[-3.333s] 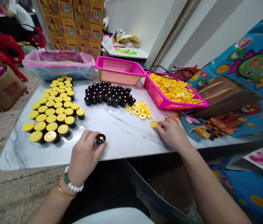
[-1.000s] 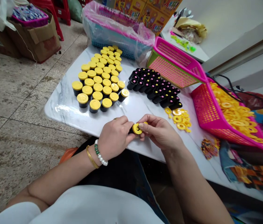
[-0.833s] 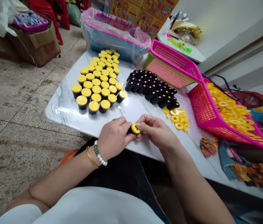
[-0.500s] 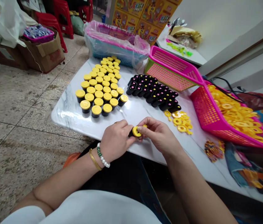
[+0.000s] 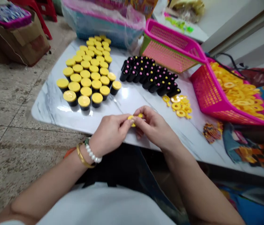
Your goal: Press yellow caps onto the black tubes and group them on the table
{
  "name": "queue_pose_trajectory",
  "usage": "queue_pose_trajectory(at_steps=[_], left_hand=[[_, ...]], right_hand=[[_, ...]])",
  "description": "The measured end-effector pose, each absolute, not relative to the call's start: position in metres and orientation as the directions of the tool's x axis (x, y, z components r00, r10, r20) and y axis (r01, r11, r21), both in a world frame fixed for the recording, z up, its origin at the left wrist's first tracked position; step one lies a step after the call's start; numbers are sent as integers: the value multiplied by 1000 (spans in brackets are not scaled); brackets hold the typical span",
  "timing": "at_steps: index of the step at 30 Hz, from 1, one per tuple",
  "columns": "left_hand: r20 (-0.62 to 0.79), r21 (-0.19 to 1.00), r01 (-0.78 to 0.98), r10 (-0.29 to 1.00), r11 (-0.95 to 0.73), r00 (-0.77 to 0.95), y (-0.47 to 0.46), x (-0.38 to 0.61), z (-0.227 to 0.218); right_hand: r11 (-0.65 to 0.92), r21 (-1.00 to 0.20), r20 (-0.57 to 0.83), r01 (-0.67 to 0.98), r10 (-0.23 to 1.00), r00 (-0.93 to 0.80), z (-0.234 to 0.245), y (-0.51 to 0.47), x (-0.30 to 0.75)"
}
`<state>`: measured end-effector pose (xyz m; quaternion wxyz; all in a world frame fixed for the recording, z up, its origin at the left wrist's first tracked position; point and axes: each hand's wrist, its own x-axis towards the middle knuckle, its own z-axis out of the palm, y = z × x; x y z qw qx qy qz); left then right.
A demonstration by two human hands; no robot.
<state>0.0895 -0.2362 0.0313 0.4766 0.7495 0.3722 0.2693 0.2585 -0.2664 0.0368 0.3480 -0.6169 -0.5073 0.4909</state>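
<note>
My left hand (image 5: 109, 132) and my right hand (image 5: 154, 126) meet at the near edge of the white marble table (image 5: 52, 106). Together they pinch a small black cup with a yellow lid (image 5: 132, 118); the cup itself is mostly hidden by the fingers. Both hands are closed on it. Behind the left hand stand several black cups capped with yellow lids (image 5: 86, 73). Several uncapped black cups (image 5: 149, 76) stand in the middle. A small heap of loose yellow lids (image 5: 180, 104) lies just beyond my right hand.
A pink basket of yellow lids (image 5: 235, 93) sits at the right. An empty pink and green basket (image 5: 171, 47) and a plastic-lined blue basket (image 5: 103, 18) stand at the back. A cardboard box (image 5: 17, 37) sits on the floor at left. Printed colourful sheets (image 5: 249, 150) cover the table's right end.
The hands stay together on the cup, and the fingers now cover more of the yellow lid. The camera has tilted down, so the table sits higher in view.
</note>
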Motion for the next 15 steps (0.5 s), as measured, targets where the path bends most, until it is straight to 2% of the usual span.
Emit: queue_pose_trajectory(at_steps=[3,5,9,12,15], left_hand=[[96,899,325,856,-294,508,-246,93,23],[196,868,356,897,-347,397,-253,94,17],[378,784,362,849,-505,368,-257,96,10],[391,747,402,839,-529,377,-256,97,9],[364,670,476,811,-570,458,-257,99,8]], right_hand=[[-175,-934,-173,313,984,33,32,-271,254],[-165,-931,-162,324,986,37,29,-273,253],[-194,-949,-206,247,978,-24,26,-268,258],[-242,-959,-256,144,963,-83,29,-267,260],[-272,-948,-291,162,951,-103,32,-267,260]])
